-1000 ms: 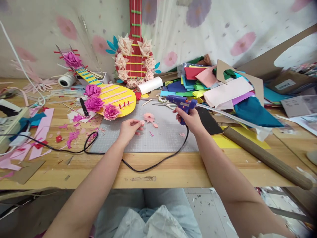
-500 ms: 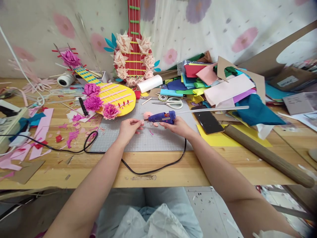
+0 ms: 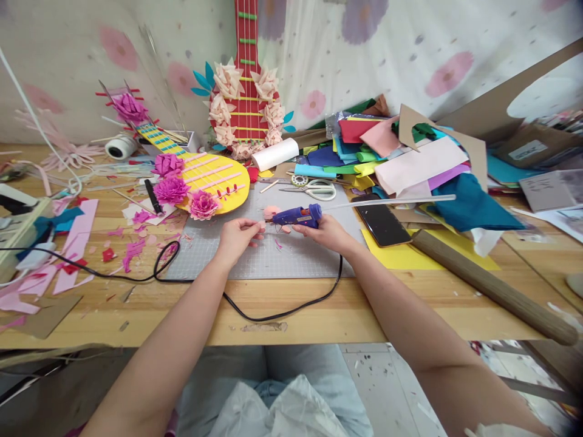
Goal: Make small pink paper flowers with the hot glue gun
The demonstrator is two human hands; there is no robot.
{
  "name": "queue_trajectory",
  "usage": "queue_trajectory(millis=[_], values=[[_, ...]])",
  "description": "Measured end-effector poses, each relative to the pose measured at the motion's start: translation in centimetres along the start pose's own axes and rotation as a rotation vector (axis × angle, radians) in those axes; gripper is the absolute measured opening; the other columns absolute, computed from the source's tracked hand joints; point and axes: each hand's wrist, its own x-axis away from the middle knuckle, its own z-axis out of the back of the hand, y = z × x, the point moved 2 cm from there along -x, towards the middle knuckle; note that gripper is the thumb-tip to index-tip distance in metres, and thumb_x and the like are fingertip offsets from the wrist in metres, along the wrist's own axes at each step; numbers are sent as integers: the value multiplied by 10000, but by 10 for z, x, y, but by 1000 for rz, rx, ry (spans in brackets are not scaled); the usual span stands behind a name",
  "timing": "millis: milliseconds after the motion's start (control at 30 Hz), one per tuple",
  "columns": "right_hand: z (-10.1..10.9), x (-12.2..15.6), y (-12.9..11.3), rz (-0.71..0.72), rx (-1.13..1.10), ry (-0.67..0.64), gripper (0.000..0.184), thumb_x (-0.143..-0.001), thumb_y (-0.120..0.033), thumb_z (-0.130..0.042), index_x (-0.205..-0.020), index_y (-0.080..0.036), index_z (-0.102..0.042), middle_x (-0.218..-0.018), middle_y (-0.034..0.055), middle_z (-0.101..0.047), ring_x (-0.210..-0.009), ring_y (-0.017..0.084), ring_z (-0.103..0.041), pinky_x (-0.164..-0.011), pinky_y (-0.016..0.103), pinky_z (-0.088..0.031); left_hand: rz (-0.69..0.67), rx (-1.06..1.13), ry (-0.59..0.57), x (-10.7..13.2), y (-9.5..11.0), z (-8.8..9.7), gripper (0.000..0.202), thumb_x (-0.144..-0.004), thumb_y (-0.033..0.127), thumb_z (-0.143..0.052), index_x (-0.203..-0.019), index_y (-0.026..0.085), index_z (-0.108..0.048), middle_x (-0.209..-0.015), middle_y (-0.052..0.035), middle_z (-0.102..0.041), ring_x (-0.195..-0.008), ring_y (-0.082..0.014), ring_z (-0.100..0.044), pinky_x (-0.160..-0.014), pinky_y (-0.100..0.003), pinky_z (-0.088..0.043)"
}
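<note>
My right hand (image 3: 330, 233) is wrapped round the handle of a blue hot glue gun (image 3: 298, 215). Its nozzle points left, and a long translucent glue stick (image 3: 396, 201) sticks out of its back. My left hand (image 3: 237, 240) is closed in a pinch right by the nozzle, with what looks like a small pink paper piece (image 3: 262, 226) at the fingertips, mostly hidden. Just behind the nozzle, a pale pink paper piece (image 3: 271, 211) lies on the grey cutting mat (image 3: 273, 264). The gun's black cord (image 3: 277, 317) loops over the table's front.
A yellow paper guitar (image 3: 228, 176) with pink flowers lies behind my left hand. Further back stands a red guitar (image 3: 248, 112). Scissors (image 3: 319, 190), a phone (image 3: 381, 223), a wooden roller (image 3: 492, 285) and heaped coloured paper (image 3: 423, 164) are to the right. Pink scraps (image 3: 133, 252) litter the left.
The glue gun and its stick have shifted very slightly left. My left hand stays pinched in nearly the same spot.
</note>
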Motion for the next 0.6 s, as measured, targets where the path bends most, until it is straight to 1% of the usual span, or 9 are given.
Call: queue_trajectory(millis=[233, 433, 600], values=[[0, 1, -3, 8, -17, -6, 439, -717, -571, -634, -894, -174, -697, -712, 7, -626, -660, 144, -535, -654, 276, -442, 14, 2, 5, 2, 1, 0, 127, -684, 219, -680, -749, 113, -656, -757, -80, -715, -562, -113, -629, -424, -186, -432], [2, 5, -8, -26, -14, -20, 454, -697, -576, -648, -895, -170, -690, -636, -2, -580, -637, 147, -525, -639, 283, -446, 5, 16, 6, 2, 2, 1, 166, -650, 238, -711, -747, 113, -660, -769, -87, -718, -565, -119, -628, -421, -191, -430], [3, 5, -8, -50, -8, -21, 446, -688, -586, -650, -863, -178, -687, -617, -10, -554, -608, 136, -497, -623, 278, -434, 4, 18, 12, 2, 2, 1, 216, -618, 269, -745, -738, 112, -660, -763, -94, -717, -565, -122, -628, -420, -191, -427]])
